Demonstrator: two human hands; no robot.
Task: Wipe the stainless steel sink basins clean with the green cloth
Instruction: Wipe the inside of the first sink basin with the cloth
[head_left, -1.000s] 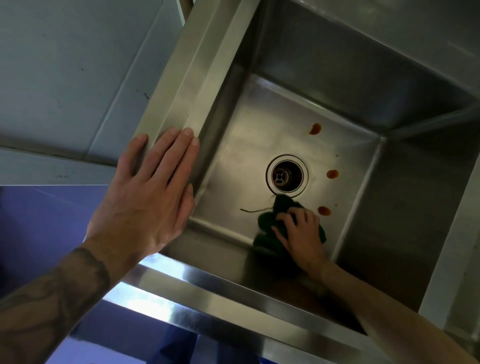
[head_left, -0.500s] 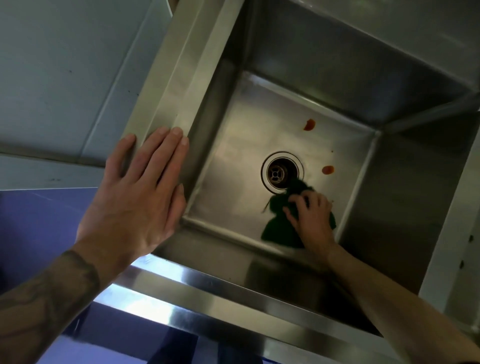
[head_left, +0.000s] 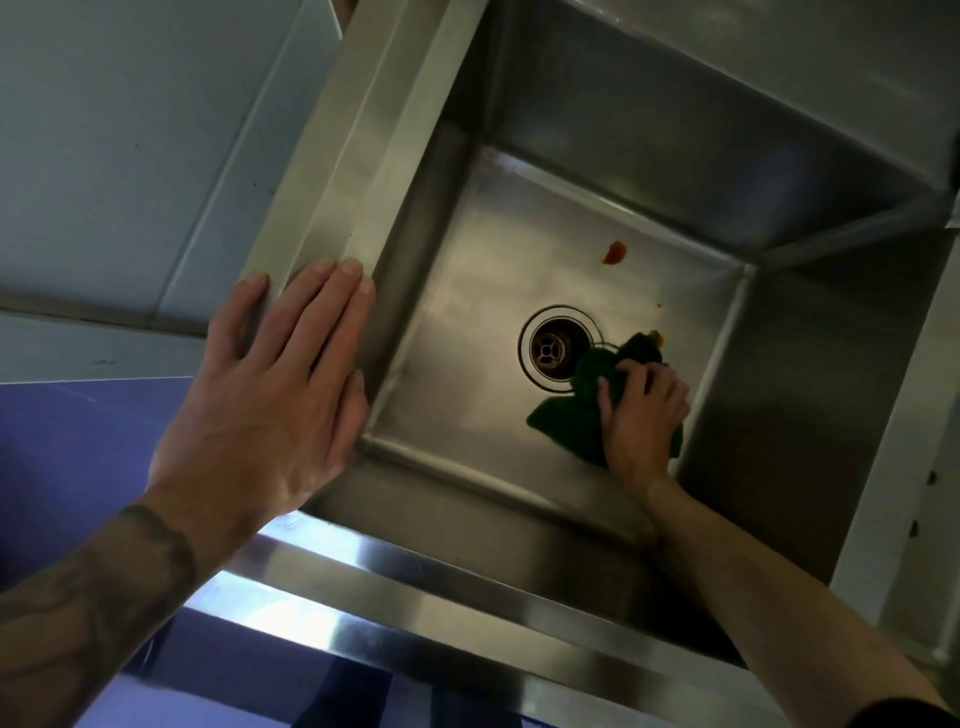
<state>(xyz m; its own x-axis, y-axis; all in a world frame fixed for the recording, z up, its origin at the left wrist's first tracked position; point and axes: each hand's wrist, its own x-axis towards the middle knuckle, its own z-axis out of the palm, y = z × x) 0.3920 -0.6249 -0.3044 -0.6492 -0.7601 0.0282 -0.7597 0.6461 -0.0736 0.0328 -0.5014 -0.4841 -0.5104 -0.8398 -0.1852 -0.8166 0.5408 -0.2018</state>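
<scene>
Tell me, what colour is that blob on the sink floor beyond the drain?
Reddish-orange, like sauce: the blob, clearest in the head view.

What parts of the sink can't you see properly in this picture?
All in the head view:
- Sink floor under the green cloth: covered by the cloth and the right hand.
- Orange spot: half hidden by the cloth's edge.
- Inside the drain: too dark.
- Rim corner: under the flat left hand.
- Any other basin: cut off by the right edge.
</scene>
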